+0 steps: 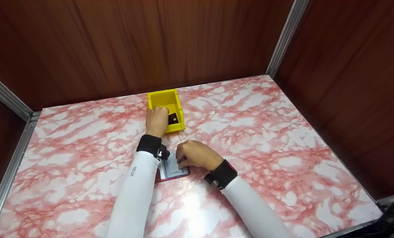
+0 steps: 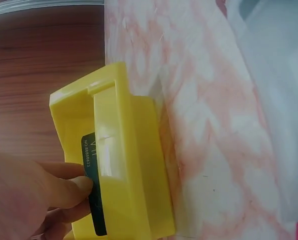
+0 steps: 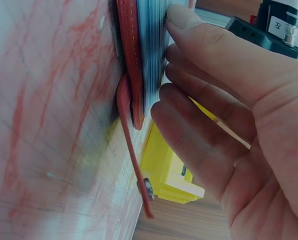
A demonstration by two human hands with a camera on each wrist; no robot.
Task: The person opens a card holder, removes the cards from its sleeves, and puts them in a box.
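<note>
My left hand (image 1: pixel 157 120) reaches into a yellow bin (image 1: pixel 181 115). In the left wrist view its thumb and fingers pinch the edge of a dark card (image 2: pixel 91 150) printed with a number. Closer to me, a red card holder (image 3: pixel 131 50) lies open on the table, with its stack of clear plastic sleeves (image 1: pixel 175 168) facing up. My right hand (image 1: pixel 200 155) is over the holder, the fingertips touching the sleeves and the fingers loosely bent. A red strap (image 3: pixel 130 145) with a metal snap sticks out from the holder.
The bin stands near the back of a pink-and-white marbled table (image 1: pixel 249 132). Dark wood panels (image 1: pixel 183 39) rise behind and at both sides, joined by metal posts (image 1: pixel 287 36). Black cables (image 1: pixel 393 215) lie at the lower right corner.
</note>
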